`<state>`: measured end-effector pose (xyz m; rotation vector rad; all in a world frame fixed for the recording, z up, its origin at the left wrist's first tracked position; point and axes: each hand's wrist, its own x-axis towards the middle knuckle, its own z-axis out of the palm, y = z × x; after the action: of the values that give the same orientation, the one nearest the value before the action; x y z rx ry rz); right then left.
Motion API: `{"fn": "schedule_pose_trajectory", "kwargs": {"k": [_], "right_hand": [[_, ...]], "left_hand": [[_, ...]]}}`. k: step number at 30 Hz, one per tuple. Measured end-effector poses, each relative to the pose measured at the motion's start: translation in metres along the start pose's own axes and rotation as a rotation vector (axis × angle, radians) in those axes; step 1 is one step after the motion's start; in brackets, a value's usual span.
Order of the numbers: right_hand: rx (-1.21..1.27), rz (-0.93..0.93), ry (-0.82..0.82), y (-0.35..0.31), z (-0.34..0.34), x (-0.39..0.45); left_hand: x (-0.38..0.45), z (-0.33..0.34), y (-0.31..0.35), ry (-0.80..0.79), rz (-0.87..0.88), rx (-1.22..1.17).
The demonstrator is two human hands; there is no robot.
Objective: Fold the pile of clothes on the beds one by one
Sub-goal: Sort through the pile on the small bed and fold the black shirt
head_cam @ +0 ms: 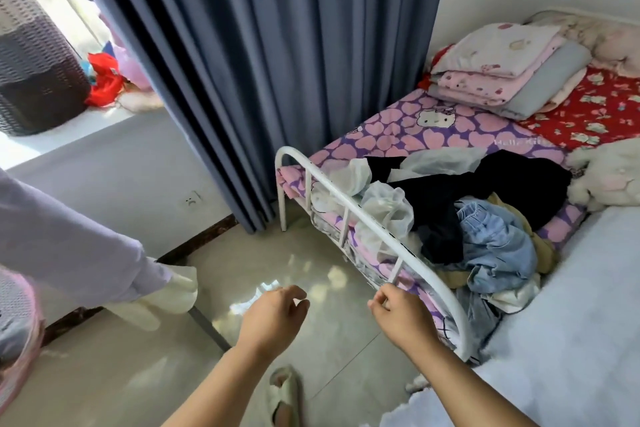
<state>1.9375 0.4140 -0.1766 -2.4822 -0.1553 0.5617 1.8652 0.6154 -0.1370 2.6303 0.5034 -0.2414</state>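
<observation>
A loose pile of clothes [460,215] lies at the foot of the small bed: black garments, a light blue denim piece [495,246], white sheer cloth [384,211] and beige items. My left hand [277,312] hovers over the floor with fingers loosely curled, holding nothing. My right hand [401,314] is beside the white metal bed rail [363,218], fingers curled, with nothing visibly in it. Both hands are short of the pile.
Folded pink and grey bedding [509,69] is stacked at the bed's far end. A white plush toy [606,177] lies at the right, above a white bed cover [571,322]. A blue curtain [270,62] hangs behind. A slipper [284,395] is on the tiled floor, and garments hang at the left [69,246].
</observation>
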Motion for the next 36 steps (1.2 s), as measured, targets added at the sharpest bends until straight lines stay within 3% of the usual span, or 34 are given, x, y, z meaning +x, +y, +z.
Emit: {"fn": "schedule_pose_trajectory", "kwargs": {"k": [7, 13, 23, 36], "right_hand": [[0.031, 0.129, 0.123, -0.067, 0.020, 0.092], [0.085, 0.263, 0.232, -0.090, 0.011, 0.125], [0.250, 0.533, 0.393, -0.045, -0.022, 0.132], [0.230, 0.615, 0.301, 0.061, -0.082, 0.254]], "left_hand": [[0.138, -0.048, -0.048, -0.079, 0.151, 0.051], [0.230, -0.062, -0.036, -0.163, 0.370, 0.078], [0.303, 0.001, 0.055, -0.422, 0.605, 0.072], [0.428, 0.095, 0.176, -0.583, 0.641, 0.304]]}}
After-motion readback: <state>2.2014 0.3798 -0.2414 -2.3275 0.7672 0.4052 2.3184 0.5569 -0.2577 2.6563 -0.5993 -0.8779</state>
